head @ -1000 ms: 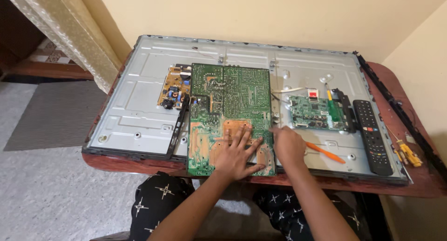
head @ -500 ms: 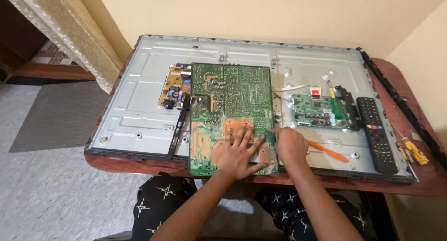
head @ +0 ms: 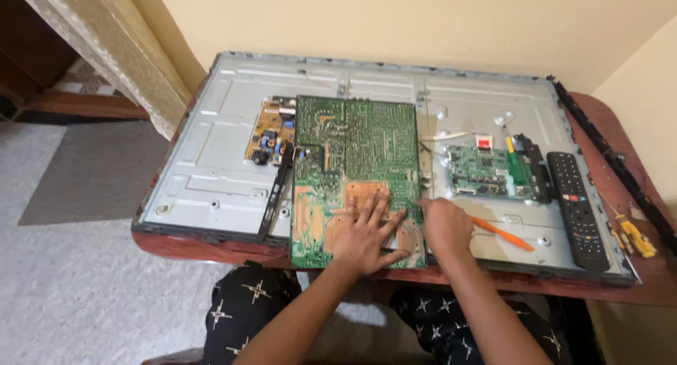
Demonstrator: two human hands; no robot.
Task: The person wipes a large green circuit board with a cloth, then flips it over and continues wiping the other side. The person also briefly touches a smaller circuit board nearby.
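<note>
A large green circuit board [head: 352, 146] lies solder side up on the grey metal back of an opened flat screen [head: 211, 160]. My left hand [head: 367, 231] rests flat on the board's near, copper-coloured part with its fingers spread. My right hand [head: 444, 227] is closed at the board's lower right edge, fingertips touching that edge. An orange-handled tool [head: 504, 236] sticks out to the right from under this hand, which seems to grip it. The tool's tip is hidden by the hand.
A small yellow-brown board [head: 266, 132] sits left of the green one, and a smaller green board [head: 486, 171] sits to its right. A black remote [head: 577, 206] lies at the right. A yellow tool [head: 635, 236] and a black strip [head: 606, 153] lie on the red-brown table [head: 649, 273].
Both hands stay almost where they were on and beside the green board. Only the view has shifted slightly.
</note>
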